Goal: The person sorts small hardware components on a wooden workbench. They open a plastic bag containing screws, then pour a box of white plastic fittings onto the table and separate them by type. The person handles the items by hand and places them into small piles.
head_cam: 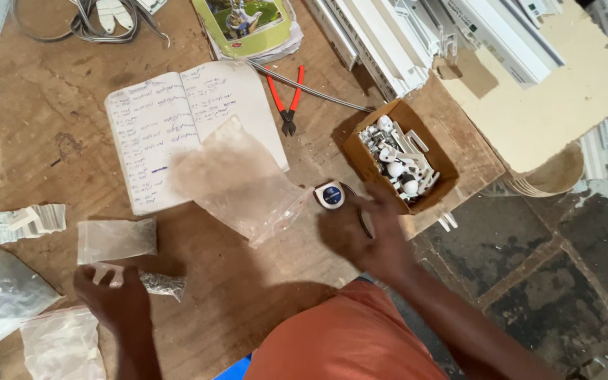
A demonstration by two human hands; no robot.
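head view looks straight down on a worn wooden table (248, 295) with two bare hands at work over it. one open notebook (177, 127) lies near the middle, its pages filled with handwriting, and one empty clear plastic bag (237, 183) lies across its lower right corner. one pair of red-handled pliers (286, 98) rests just above and to the right of the notebook. one small cardboard box (374, 165) sits at the table's right edge, holding a heap of white plastic fittings (399, 158) (too tangled to count).

one round tape measure (331, 195) with a blue face lies between the plastic bag and the box. the right hand (367, 236) lies flat beside it, fingers spread loosely, fingertips touching or nearly touching the tape's case; it grips nothing that can be seen.

the left hand (110, 299) rests low on the left, fingers curled around a small white plastic piece (107, 273); how firmly it holds is hard to tell through the blur. just right of it lies one small bag of dark screws (163, 285), and just above it one clear bag of grey bits (116, 239). further left sit one stack of white plastic clips (26, 222) and two more crumpled clear bags (1, 292) near the corner. white window profiles (388, 35) are piled along the top right.
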